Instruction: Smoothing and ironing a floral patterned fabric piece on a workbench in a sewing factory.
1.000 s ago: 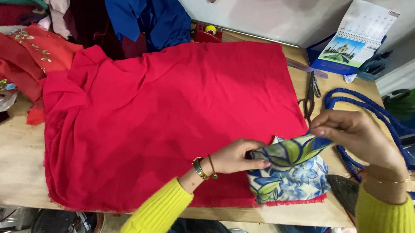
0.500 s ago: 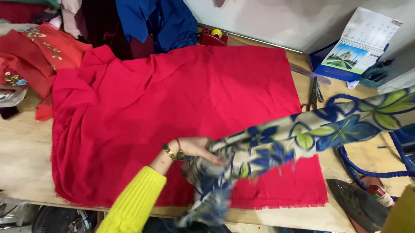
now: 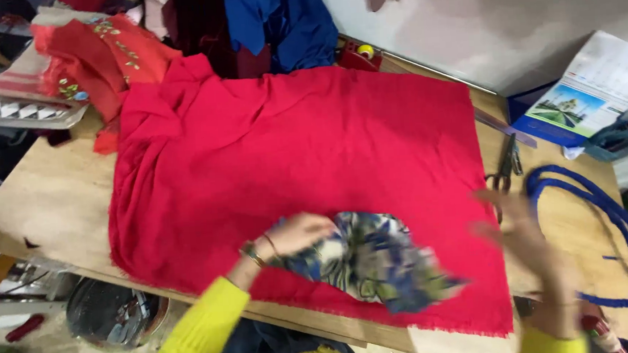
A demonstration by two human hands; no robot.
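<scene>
A floral cloth [image 3: 373, 260], blue, green and white, lies bunched on the near part of a red cloth [image 3: 306, 162] that covers most of a wooden table [image 3: 47, 207]. The left hand [image 3: 296, 234] rests on the floral cloth's left edge, fingers curled onto it and apparently gripping the fabric. The right hand [image 3: 525, 240] is in the air to the right of the floral cloth, apart from it, fingers spread open and holding nothing; it is badly blurred, so finger detail is hard to make out.

The floral cloth's pattern and folds are smeared too, and its lower right tip trails toward the red cloth's near hem. Both arms wear yellow sleeves, the right one cut off at the bottom edge.

Right of the red cloth lie scissors [image 3: 506, 168], just beside its edge, and a blue cord [image 3: 599, 210] looping off to the right. A booklet [image 3: 592, 94] leans at the far right corner. Red embroidered fabric [image 3: 96, 59] and blue fabric [image 3: 282, 18] pile along the far edge. Bare wood shows at the table's left end and in a strip along the near edge.
</scene>
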